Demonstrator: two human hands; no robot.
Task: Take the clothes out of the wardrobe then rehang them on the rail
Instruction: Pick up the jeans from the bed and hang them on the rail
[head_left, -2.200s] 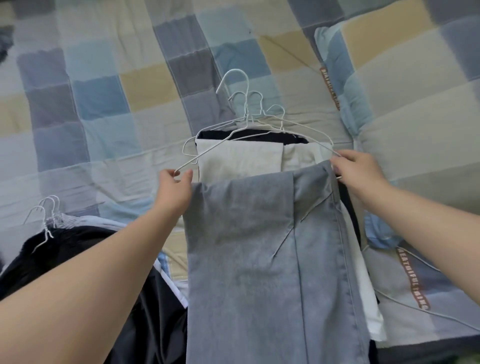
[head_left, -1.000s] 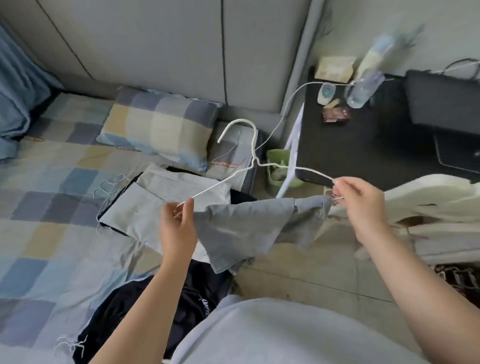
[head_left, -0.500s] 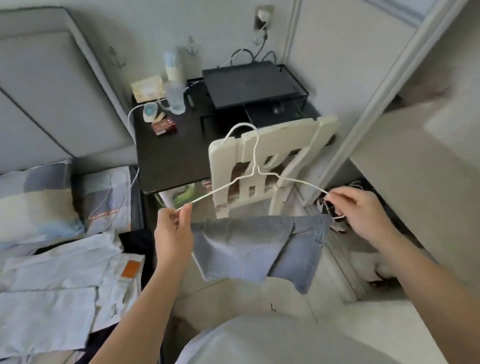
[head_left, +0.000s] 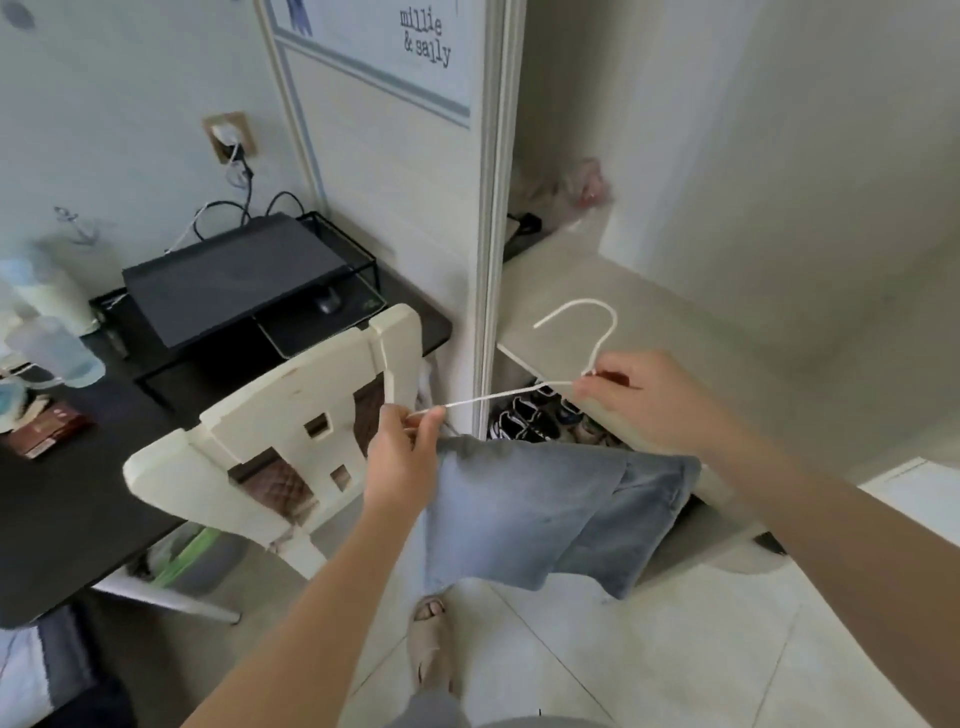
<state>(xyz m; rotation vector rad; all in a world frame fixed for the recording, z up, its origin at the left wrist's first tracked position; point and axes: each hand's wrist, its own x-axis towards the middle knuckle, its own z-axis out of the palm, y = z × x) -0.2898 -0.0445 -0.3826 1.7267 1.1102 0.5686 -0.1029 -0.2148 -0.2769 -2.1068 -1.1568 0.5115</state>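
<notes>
A white wire hanger (head_left: 571, 332) carries folded grey-blue trousers (head_left: 535, 514) that droop below it. My left hand (head_left: 402, 457) pinches the hanger's left end. My right hand (head_left: 644, 400) grips the hanger near the base of its hook. The hook points up and to the left, in front of the open wardrobe (head_left: 675, 208). The wardrobe's inner shelf (head_left: 649, 322) lies just behind the hanger. No rail is in view.
A cream plastic chair (head_left: 291, 431) stands left of my left hand, against a black desk (head_left: 62, 499) with a monitor stand (head_left: 234, 275) and bottles. Shoes (head_left: 530, 415) sit under the wardrobe shelf. My sandalled foot (head_left: 431, 649) is on the tiled floor.
I turned from the bed to the open wardrobe, carrying the hanger with the trousers. My right hand moved from the hanger's right end to near its hook.
</notes>
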